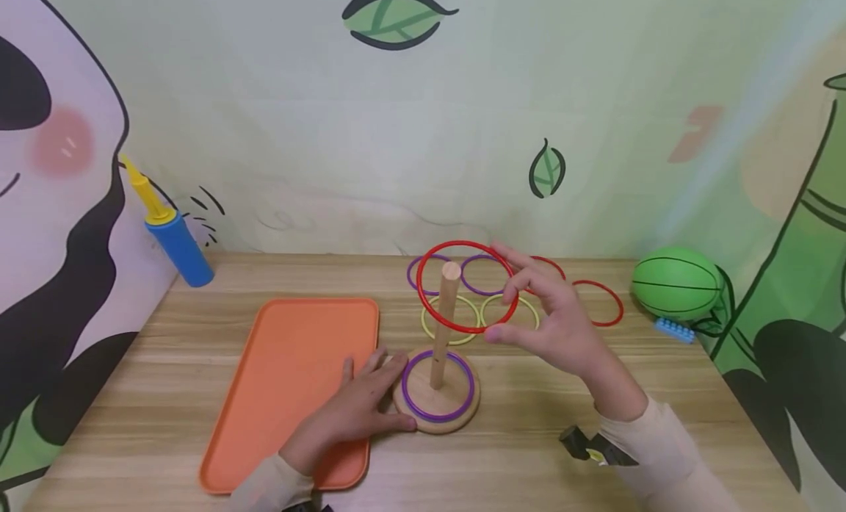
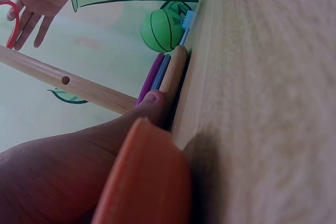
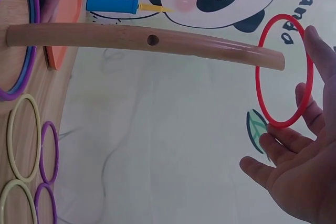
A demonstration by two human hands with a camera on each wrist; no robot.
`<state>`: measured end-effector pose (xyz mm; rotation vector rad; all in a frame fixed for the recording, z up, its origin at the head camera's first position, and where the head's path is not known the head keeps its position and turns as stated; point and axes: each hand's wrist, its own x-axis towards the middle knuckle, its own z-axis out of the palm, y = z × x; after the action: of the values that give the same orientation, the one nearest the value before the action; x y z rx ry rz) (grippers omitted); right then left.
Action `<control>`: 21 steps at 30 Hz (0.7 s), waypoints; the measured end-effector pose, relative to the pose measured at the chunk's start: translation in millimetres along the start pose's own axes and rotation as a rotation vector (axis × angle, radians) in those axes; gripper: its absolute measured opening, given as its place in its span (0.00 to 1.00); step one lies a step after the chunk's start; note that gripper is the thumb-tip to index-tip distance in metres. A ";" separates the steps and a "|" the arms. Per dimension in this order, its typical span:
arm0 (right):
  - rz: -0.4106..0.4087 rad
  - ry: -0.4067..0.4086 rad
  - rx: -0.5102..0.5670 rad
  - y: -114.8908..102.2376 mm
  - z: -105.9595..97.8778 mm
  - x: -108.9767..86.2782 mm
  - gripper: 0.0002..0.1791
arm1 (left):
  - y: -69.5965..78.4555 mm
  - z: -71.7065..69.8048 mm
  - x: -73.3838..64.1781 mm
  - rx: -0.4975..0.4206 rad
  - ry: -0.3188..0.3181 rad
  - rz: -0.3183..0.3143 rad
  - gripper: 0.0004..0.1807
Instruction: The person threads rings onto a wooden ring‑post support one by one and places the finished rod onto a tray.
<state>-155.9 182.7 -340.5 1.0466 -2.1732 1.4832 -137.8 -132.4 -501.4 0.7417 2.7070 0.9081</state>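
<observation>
My right hand (image 1: 562,328) pinches a red ring (image 1: 460,242) by its right side, between thumb and fingers. In the head view the ring's outline surrounds the top of an upright wooden peg (image 1: 438,369). The peg rises from a round wooden base (image 1: 419,387). Around its foot lies a purple ring (image 1: 438,418), stacked over a blue ring (image 2: 160,72) that shows in the left wrist view. My left hand (image 1: 360,402) rests at the left edge of the base with fingers extended, its thumb (image 2: 152,99) against the rim.
An orange tray (image 1: 304,350) lies beneath and beside my left arm. Behind the peg are several loose purple, yellow and red rings, including a red one (image 1: 622,306). A green ball (image 1: 677,283), a blue toothed piece (image 1: 674,330) and a blue-and-yellow pump (image 1: 181,247) stand farther out.
</observation>
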 end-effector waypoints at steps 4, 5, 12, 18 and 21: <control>0.018 -0.004 -0.011 1.8 4.0 -3.5 0.24 | -0.3 0.4 -0.1 0.002 -0.004 -0.006 0.60; 0.026 -0.007 -0.017 1.8 5.0 -4.3 0.24 | -0.3 0.4 -0.2 0.002 -0.005 -0.007 0.60; 0.074 -0.036 -0.007 2.1 11.6 -7.8 0.24 | 0.3 -0.3 -0.5 0.000 -0.009 -0.008 0.59; 0.069 -0.054 -0.007 5.9 16.9 -10.5 0.21 | 0.3 -0.4 -0.5 0.005 -0.005 -0.001 0.59; 0.076 -0.056 0.014 8.9 19.3 -12.6 0.20 | 0.0 -0.2 -0.4 0.007 -0.005 0.001 0.59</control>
<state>-150.9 172.0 -362.2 1.0334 -2.2677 1.5214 -137.5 -132.7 -501.3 0.7457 2.7069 0.8956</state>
